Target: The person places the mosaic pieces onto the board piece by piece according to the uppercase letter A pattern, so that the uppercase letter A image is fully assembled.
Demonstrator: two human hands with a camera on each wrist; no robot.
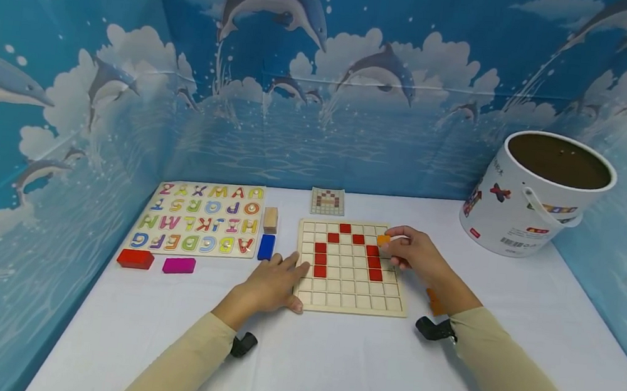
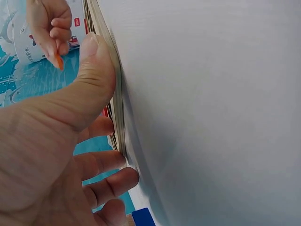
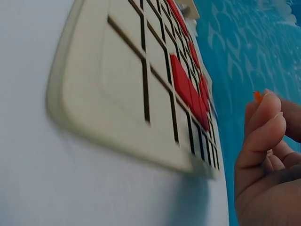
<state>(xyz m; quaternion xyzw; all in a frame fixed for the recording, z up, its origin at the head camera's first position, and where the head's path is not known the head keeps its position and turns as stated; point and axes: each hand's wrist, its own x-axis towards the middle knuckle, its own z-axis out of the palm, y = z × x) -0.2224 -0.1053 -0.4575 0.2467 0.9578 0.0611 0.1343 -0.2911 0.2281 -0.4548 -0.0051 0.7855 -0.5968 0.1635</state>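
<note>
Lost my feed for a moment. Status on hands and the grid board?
Left hand flat, steadying wooden grid board. Right hand pinches small orange tile over board's right side. Red tiles placed; nothing blocking.

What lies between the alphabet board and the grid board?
In the head view, a plain wooden block and a blue block lie between the alphabet board and the grid board.

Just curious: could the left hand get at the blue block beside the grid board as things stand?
Probably yes. The left hand rests at the grid board edge, and the blue block lies just beyond its fingers with nothing between.
</note>
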